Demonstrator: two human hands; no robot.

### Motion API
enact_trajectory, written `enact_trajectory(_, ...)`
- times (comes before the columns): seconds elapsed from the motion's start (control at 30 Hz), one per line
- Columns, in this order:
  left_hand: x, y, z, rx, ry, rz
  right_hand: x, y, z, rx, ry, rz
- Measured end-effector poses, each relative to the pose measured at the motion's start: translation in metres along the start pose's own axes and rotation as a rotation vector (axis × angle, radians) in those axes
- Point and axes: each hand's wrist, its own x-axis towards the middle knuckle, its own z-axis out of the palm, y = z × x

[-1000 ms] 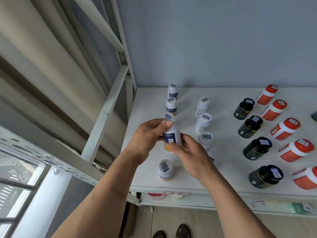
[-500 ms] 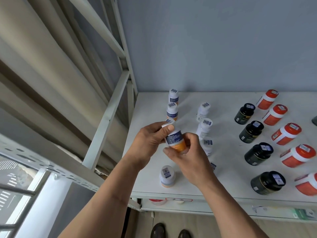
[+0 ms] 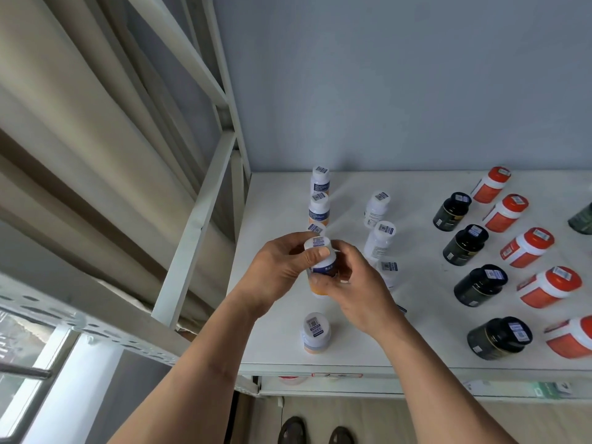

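**Bottle righted between both hands**

Tilted half a second ago, the held bottle (image 3: 322,265) now stands cap-up above the shelf (image 3: 429,331), near its left end. The left hand (image 3: 275,270) grips the cap, thumb on its rim, and the right hand (image 3: 358,290) curls round the orange base. Standing on the shelf are four black jars (image 3: 480,285), five red-capped jars (image 3: 527,248) and at least seven white-capped bottles (image 3: 315,333). Every cap carries a barcode sticker, but the print is unreadable.
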Motion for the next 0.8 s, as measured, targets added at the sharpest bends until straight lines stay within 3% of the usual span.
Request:
enact_trajectory(0.07, 0.001, -0.005, 0.0, 0.143, 0.119, 0.036, 0.004, 0.005, 0.005, 0.003, -0.018, 0.004)
enact_trajectory(0.2, 0.003, -0.032, -0.006, 0.853, 0.459, 0.294, 0.012, 0.026, 0.019, -0.087, -0.012, 0.066)
enact_trajectory(0.3, 0.006, -0.055, -0.01, 1.166, 0.512, 0.452, 0.016, 0.041, 0.025, -0.154, -0.036, 0.133)
enact_trajectory(0.4, 0.007, -0.062, -0.013, 1.19, 0.516, 0.495, 0.02, 0.051, 0.028, -0.187, -0.058, 0.173)
enact_trajectory(0.7, 0.011, -0.06, -0.012, 1.089, 0.503, 0.371, 0.024, 0.043, 0.019, -0.113, -0.104, 0.208)
enact_trajectory(0.8, 0.015, -0.053, -0.011, 0.948, 0.541, 0.309, 0.036, 0.022, 0.009, -0.004, 0.01, 0.197)
